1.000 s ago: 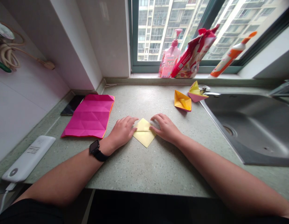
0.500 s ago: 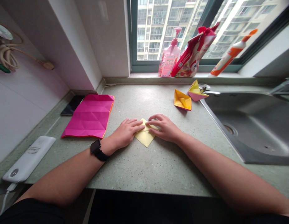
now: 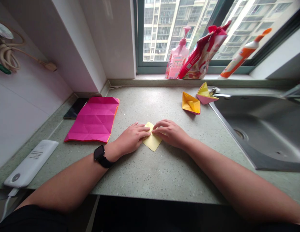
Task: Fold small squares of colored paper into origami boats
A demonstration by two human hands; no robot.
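A small piece of folded pale-yellow paper (image 3: pixel 153 143) lies on the counter in front of me, its corner pointing toward me. My left hand (image 3: pixel 133 137) rests over its left side, fingers stretched out and pressing it flat. From the right, my right hand (image 3: pixel 170 132) has its fingertips drawn together at the middle of the paper, by a crease. Its fingers cover the paper's right corner. Beyond my right hand stand two folded paper boats, one orange-yellow (image 3: pixel 190 103) and one yellow and pink (image 3: pixel 206 96).
Creased magenta sheets (image 3: pixel 93 120) lie at the left, partly over a dark phone (image 3: pixel 74 109). A white power bank (image 3: pixel 31 164) with a cable sits near the left edge. A steel sink (image 3: pixel 268 129) is on the right. A pink pump bottle (image 3: pixel 177 61) stands on the windowsill.
My right hand's fingers have come closer together over the middle of the paper. The left hand stays nearly still on the paper's left side. The view has shifted very slightly.
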